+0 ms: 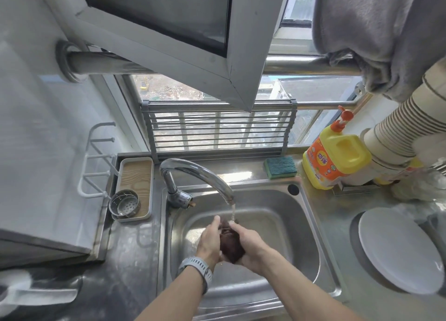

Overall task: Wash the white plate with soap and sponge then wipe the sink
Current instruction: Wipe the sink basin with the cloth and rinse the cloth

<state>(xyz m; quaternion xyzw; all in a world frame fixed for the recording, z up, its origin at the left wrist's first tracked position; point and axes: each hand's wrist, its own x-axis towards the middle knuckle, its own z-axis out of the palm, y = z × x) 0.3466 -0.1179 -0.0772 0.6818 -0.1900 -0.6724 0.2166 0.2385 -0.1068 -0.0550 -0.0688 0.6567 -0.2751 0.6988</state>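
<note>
Over the steel sink [311, 238], my left hand [210, 241] and my right hand [248, 247] are closed together around a dark brown wad, a cloth [230, 247]. Water runs from the curved tap [200, 173] onto it. The white plate [395, 250] lies on the counter to the right of the sink, apart from both hands. A green and yellow sponge [280, 167] rests on the ledge behind the sink. The yellow soap bottle [334, 157] with an orange pump stands beside the sponge.
A tray [135, 173] left of the tap holds a metal strainer cup [125, 203]. A folding rack [218, 131] leans at the window. An open window frame [169, 48] overhangs the sink. A stack of paper cups [395, 127] and a grey towel [376, 31] are at the right.
</note>
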